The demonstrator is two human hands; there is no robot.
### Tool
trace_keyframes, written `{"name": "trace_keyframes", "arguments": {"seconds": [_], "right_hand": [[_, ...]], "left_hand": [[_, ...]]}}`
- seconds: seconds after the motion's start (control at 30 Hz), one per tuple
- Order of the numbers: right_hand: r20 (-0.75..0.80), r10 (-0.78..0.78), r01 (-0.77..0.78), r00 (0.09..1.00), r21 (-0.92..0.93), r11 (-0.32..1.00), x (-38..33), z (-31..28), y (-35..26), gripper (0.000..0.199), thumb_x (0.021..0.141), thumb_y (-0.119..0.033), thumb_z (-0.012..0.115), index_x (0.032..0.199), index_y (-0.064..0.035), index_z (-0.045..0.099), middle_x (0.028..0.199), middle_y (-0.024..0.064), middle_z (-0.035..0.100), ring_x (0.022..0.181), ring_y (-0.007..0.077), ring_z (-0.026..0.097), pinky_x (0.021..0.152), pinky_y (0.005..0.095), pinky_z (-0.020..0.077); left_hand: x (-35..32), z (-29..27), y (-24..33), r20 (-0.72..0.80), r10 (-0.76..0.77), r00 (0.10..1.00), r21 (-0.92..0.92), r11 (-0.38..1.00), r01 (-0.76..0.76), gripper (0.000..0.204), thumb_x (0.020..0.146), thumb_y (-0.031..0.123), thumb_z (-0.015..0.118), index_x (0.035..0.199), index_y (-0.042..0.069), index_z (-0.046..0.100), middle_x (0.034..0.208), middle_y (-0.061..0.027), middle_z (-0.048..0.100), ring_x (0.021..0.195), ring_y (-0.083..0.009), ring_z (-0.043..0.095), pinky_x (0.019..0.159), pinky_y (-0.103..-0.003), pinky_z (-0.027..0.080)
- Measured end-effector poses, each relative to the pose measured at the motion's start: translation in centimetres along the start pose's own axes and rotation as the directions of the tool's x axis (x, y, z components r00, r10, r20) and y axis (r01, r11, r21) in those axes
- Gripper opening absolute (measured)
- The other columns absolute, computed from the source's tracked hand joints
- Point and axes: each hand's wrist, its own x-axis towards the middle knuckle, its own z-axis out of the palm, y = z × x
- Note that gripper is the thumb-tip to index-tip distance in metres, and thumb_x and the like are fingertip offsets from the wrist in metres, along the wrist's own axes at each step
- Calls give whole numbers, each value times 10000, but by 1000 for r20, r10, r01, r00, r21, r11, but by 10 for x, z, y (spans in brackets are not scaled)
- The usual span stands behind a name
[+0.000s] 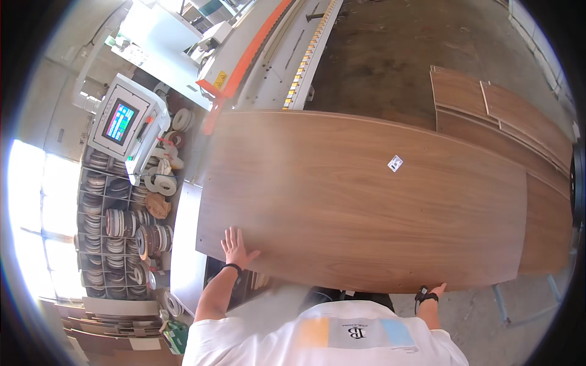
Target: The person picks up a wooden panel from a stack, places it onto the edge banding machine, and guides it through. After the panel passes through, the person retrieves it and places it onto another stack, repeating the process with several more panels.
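Note:
A large brown wood-grain panel [342,213] lies across in front of me, with a small white label [395,163] on its upper face. My left hand [238,249] rests flat on the panel near its left front corner, fingers spread. At the near edge, toward the right, my right hand [438,289] holds the panel; its thumb shows at the edge and the other fingers are hidden below. Dark bands circle both wrists. The panel's far left part reaches the end of a long machine [256,73] with an orange-red strip.
More brown panels [531,128] lie stacked at the right. A control box [125,122] with a lit screen hangs at the left, above shelves of edge-band rolls [116,222]. Boards [113,326] are piled at lower left. Blue metal legs [500,305] stand at lower right.

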Motion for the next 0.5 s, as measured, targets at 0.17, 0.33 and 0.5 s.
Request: {"name": "trace_keyframes", "arguments": {"seconds": [0.17, 0.33, 0.5], "right_hand": [[12, -107, 107, 994, -38, 994, 13, -23, -15, 694, 1010, -587, 364, 1433, -55, 507, 1421, 85, 568, 1243, 304, 543, 1018, 454, 459], [-62, -75, 69, 995, -85, 994, -17, -30, -21, 694, 981, -618, 348, 1415, -106, 522, 1439, 79, 544, 1246, 318, 523, 968, 494, 462], [-32, 50, -55, 998, -182, 982, -28, -76, -40, 687, 971, -617, 344, 1405, -114, 519, 1404, 62, 569, 1229, 323, 529, 957, 501, 452]], "left_hand": [[23, 24, 7, -182, 44, 982, -110, 992, -65, 1107, 754, 554, 777, 1577, 42, 241, 1664, -226, 106, 1548, -403, 36, 1226, -610, 30], [14, 17, -17, -308, 79, 948, -74, 992, -107, 958, 814, 516, 721, 1550, 55, 318, 1653, -187, 197, 1544, -375, 110, 1235, -587, 59], [28, 21, -29, -265, 63, 962, -63, 995, -83, 850, 904, 518, 593, 1563, 67, 300, 1662, -165, 199, 1551, -345, 111, 1250, -543, 50]]}}
